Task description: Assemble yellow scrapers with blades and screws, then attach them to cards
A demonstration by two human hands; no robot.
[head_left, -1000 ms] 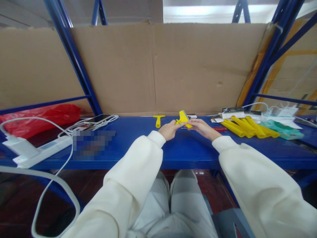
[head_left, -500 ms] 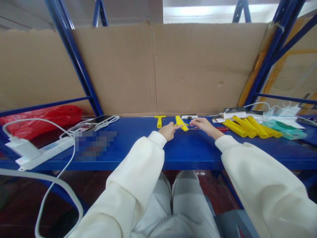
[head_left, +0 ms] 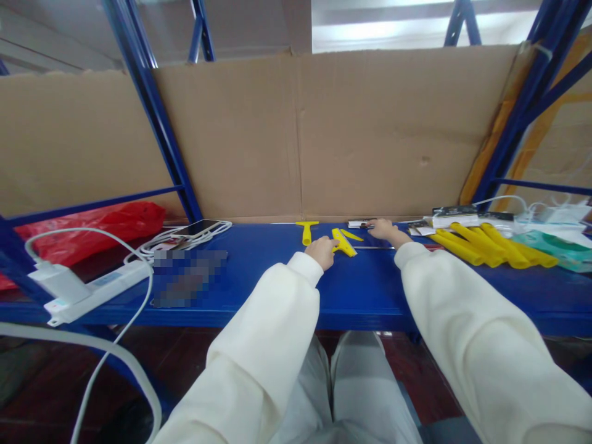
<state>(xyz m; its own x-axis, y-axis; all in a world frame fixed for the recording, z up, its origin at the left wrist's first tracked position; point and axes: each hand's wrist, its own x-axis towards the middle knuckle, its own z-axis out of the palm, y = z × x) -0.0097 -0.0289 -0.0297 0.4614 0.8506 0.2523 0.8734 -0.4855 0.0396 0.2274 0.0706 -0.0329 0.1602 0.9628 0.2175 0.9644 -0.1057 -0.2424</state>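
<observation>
My left hand (head_left: 320, 251) is closed around the handle of a yellow T-shaped scraper (head_left: 345, 243), its wide head pointing right over the blue shelf. A thin yellow strip (head_left: 352, 235) lies just beyond that head. My right hand (head_left: 383, 229) reaches to the back of the shelf, palm down, with its fingers drawn together at the right end of a small black-and-white packet (head_left: 357, 224). What sits between those fingertips is too small to make out. A second yellow T-shaped scraper (head_left: 307, 232) lies near the back, left of the packet.
Several yellow tubes (head_left: 494, 245) lie at the right beside a green plastic bag (head_left: 555, 250) and small boxes (head_left: 456, 216). At left are a phone (head_left: 198, 229), cables, a white power strip (head_left: 99, 290) and a red bag (head_left: 92, 228). Cardboard (head_left: 240, 142) stands behind.
My right hand has moved away from the scraper, back to the packet. The yellow strip now lies on the shelf, apart from the scraper head. My left hand keeps its hold, and the view has shifted slightly.
</observation>
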